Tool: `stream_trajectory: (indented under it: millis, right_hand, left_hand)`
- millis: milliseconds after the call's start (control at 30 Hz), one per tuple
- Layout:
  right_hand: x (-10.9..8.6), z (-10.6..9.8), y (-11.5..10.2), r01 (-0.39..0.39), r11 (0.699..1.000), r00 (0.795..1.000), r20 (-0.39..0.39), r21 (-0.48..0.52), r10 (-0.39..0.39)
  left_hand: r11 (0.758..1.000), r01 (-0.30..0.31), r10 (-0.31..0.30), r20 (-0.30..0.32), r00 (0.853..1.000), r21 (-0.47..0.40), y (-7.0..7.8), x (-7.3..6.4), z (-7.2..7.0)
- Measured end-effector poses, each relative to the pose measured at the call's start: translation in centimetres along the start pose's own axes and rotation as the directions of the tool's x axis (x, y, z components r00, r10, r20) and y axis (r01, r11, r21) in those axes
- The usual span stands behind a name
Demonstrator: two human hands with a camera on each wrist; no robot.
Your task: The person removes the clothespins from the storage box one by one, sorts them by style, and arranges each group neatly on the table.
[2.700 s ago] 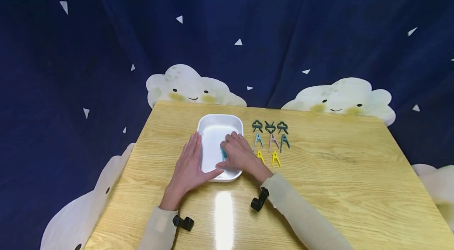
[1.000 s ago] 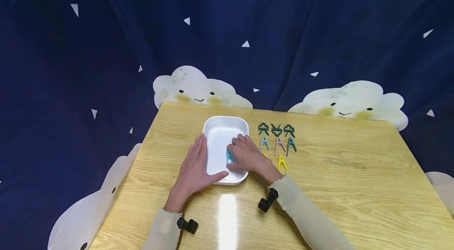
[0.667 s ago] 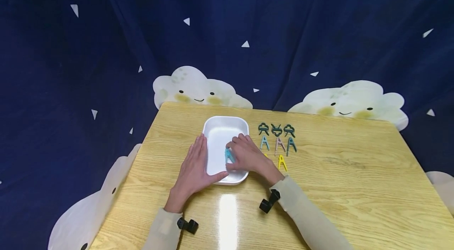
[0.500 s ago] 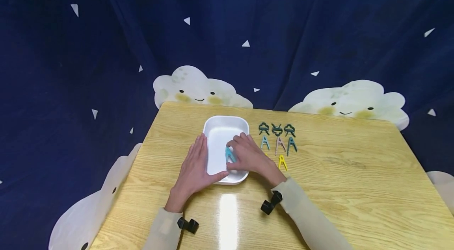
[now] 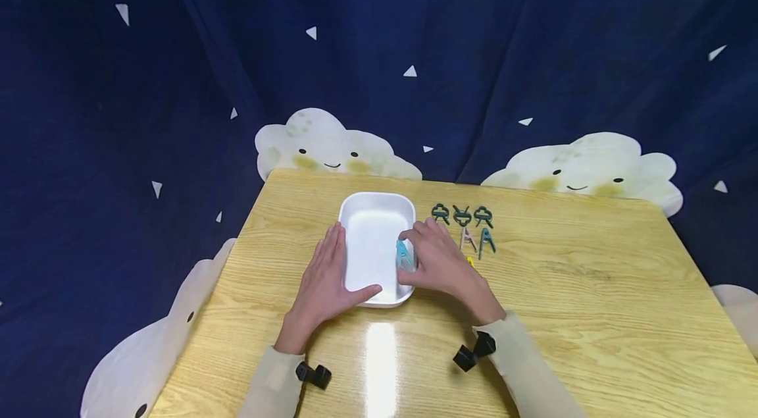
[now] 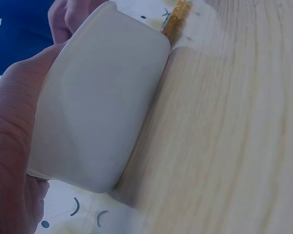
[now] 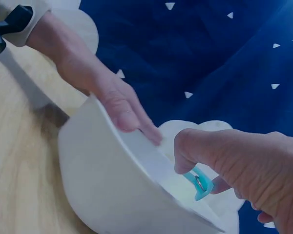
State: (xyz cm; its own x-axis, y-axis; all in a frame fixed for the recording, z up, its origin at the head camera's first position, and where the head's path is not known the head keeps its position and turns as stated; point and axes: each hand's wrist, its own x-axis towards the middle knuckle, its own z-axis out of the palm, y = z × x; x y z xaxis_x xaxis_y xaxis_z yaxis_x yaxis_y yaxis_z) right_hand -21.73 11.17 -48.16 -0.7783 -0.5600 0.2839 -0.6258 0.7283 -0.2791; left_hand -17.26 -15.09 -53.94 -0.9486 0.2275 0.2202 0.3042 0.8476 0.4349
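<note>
My right hand (image 5: 441, 257) pinches a turquoise clothes peg (image 5: 404, 255) between thumb and fingers, over the right side of a white tub (image 5: 367, 234). In the right wrist view the peg (image 7: 200, 183), its metal spring showing, is just above the tub's rim. Along the tub's left wall lie the straight fingers of my left hand (image 5: 324, 276), its thumb stretched along the near rim. The left wrist view shows that hand (image 6: 14, 112) against the rim of the tub (image 6: 97, 102), which stands on the table.
Right of the tub, dark green clips (image 5: 462, 216) stand in a row. Below them lie a pink peg (image 5: 468, 240) and a dark teal peg (image 5: 487, 242). A yellow peg (image 5: 470, 261) is mostly hidden by my right hand. The wooden table (image 5: 568, 313) ends at a blue curtain (image 5: 379, 23).
My right hand has moved right with the turquoise peg, from the middle of the tub to its right rim. It now hides the light blue peg in the row. My left hand stays put.
</note>
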Motion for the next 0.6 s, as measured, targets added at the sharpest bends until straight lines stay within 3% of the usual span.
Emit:
stream_trajectory:
  millis: [200, 600]
  right_hand:
    - [-1.5, -1.4, 1.7, -0.026, 1.0, 0.997, -0.068, -0.013, 0.025]
    - [-5.1, -2.4, 5.5, -0.115, 0.993, 0.992, -0.055, -0.015, 0.114]
  left_hand:
    - [1.0, -0.004, 0.004, -0.005, 1.0, -0.005, 0.0, 0.1, 0.1]
    - [1.0, -0.006, 0.006, 0.0, 1.0, -0.007, 0.0, 0.1, 0.0]
